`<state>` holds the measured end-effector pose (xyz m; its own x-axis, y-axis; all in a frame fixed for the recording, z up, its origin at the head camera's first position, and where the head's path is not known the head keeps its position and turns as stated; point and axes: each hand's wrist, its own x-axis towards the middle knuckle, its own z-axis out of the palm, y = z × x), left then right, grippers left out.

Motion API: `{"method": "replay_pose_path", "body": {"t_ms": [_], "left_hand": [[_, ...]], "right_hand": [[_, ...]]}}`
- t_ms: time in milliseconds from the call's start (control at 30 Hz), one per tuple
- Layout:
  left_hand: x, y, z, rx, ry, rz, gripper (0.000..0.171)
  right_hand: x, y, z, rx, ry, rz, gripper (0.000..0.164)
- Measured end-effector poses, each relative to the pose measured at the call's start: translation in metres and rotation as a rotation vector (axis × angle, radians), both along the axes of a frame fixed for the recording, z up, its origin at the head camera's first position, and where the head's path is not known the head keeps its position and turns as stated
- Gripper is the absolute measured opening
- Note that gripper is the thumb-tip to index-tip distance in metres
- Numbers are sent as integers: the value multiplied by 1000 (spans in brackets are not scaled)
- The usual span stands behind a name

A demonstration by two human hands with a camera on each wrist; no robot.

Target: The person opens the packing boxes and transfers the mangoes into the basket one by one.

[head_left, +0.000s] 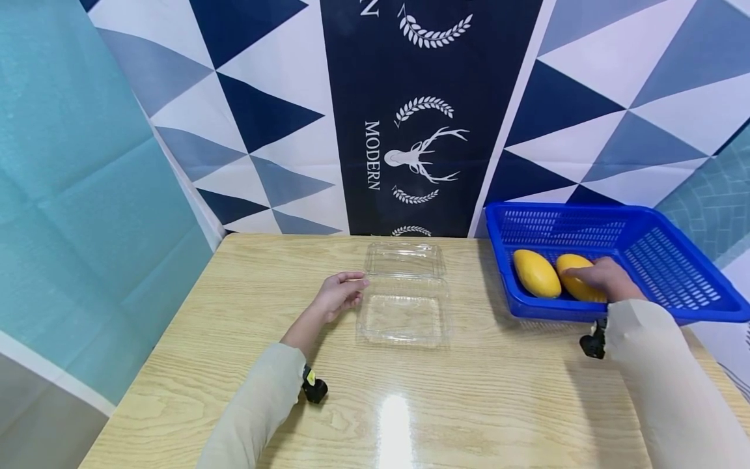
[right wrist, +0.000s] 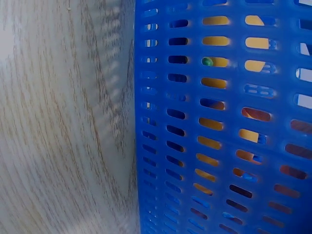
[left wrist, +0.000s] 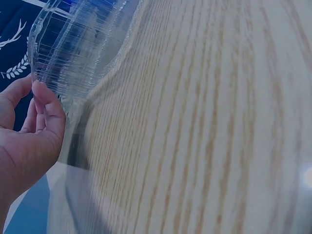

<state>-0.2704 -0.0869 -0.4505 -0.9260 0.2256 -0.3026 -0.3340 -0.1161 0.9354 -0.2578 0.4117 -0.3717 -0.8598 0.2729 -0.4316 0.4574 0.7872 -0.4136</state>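
On the wooden table lies a clear plastic clamshell container point(head_left: 404, 337), its lid point(head_left: 404, 259) folded back toward the wall. My left hand point(head_left: 338, 296) pinches the container's left edge between thumb and fingers, as the left wrist view shows near the clear plastic point(left wrist: 73, 53). Over at the right, my right hand point(head_left: 612, 279) reaches into a blue plastic basket point(head_left: 553, 309) and grips a yellow mango point(head_left: 571, 262). Beside it in the basket lies another yellow mango point(head_left: 536, 273). From the right wrist, the slotted basket wall point(right wrist: 190, 102) hides most of the hand and fruit.
A patterned cloth point(head_left: 281, 130) hangs right behind the table's back edge. The basket overhangs the table point(head_left: 498, 391) at the right. A teal sheet point(head_left: 76, 195) stands along the left side.
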Motion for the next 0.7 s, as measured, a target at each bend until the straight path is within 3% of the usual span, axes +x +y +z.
{"method": "replay_pose_path", "body": {"t_ms": [200,533,700], "left_hand": [[0,2,0,-2,0,7,38],[-2,1,3,-24,-3,11,38],[-1,0,5,-44,-3,13,42]], "right_hand": [[1,1,2,17,3,-5,88],[0,3,12,6,22,2,106],[0,-3,19,28,76,17,106]]}}
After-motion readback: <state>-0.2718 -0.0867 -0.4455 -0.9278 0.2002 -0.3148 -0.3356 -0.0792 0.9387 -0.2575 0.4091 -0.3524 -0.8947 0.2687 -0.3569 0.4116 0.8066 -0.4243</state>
